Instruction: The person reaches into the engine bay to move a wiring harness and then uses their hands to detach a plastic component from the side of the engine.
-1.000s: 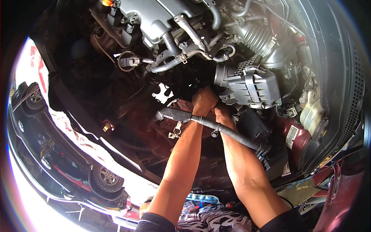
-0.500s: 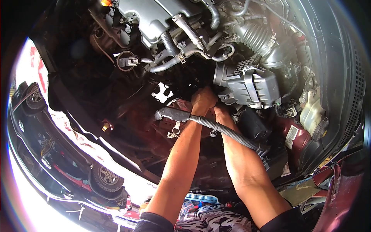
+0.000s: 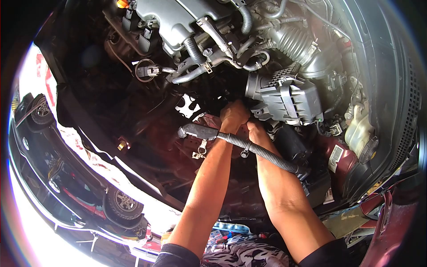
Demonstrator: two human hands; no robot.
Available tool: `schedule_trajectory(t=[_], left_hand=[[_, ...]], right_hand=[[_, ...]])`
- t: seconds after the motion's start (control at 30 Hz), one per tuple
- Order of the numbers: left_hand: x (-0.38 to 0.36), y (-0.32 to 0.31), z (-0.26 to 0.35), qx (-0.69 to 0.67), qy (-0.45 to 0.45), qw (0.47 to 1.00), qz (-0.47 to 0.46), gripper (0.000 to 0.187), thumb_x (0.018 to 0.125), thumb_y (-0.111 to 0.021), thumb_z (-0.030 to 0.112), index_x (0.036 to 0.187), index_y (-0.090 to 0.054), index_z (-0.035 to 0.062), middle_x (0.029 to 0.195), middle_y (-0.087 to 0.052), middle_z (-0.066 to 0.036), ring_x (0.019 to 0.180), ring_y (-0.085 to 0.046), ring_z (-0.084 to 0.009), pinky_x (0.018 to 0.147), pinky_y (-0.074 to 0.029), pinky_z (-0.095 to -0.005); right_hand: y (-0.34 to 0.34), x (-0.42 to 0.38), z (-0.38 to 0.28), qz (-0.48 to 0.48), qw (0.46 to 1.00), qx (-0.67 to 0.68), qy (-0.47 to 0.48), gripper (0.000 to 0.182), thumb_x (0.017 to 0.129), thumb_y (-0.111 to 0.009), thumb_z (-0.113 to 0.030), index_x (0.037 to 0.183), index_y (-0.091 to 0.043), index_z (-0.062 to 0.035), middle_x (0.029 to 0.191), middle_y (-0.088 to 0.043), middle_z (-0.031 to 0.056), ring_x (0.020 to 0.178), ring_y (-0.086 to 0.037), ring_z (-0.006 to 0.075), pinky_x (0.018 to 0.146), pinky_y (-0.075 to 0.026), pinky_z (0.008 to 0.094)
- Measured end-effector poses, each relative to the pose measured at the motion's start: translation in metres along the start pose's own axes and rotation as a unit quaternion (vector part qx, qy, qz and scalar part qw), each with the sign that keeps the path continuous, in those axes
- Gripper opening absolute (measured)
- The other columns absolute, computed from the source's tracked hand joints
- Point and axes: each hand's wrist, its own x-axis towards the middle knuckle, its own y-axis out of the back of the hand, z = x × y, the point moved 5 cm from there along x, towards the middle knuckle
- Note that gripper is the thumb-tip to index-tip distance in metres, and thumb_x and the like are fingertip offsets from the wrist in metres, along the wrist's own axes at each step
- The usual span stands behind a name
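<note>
Head view: left hand (image 3: 235,114) stayed down in the engine bay (image 3: 106,100), same place as a second earlier, fingers curled. Right hand (image 3: 252,128) mostly hidden beside it; couldn't tell either grip. Ribbed sleeve (image 3: 262,152) crossed above both forearms (image 3: 211,178); grey housing (image 3: 291,102) just beside the hands. Translucent reservoir (image 3: 357,132) capped, contents unclear.

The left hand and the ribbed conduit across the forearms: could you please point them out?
Left hand (image 3: 235,114): head view, back of the hand.
Ribbed conduit (image 3: 262,152): head view, middle of its ribbed length.
</note>
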Motion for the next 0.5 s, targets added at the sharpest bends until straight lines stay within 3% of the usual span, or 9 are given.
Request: schedule_trajectory(t=[0.5], left_hand=[[0.0030, -0.0049, -0.0037, 0.001, -0.002, 1.000, 0.009, 0.042, 0.084, -0.066, 0.018, 0.125, -0.072, 0.0089, 0.130, -0.070, -0.019, 0.123, -0.066, -0.0358, 0.101, -0.054, -0.0457]], right_hand=[[-0.0062, -0.0042, -0.0055, -0.031, 0.999, 0.004, 0.008, 0.032, 0.096, -0.055, -0.006, 0.127, -0.061, 0.0002, 0.128, -0.062, 0.0116, 0.117, -0.058, 0.0225, 0.103, -0.046, 0.0375]])
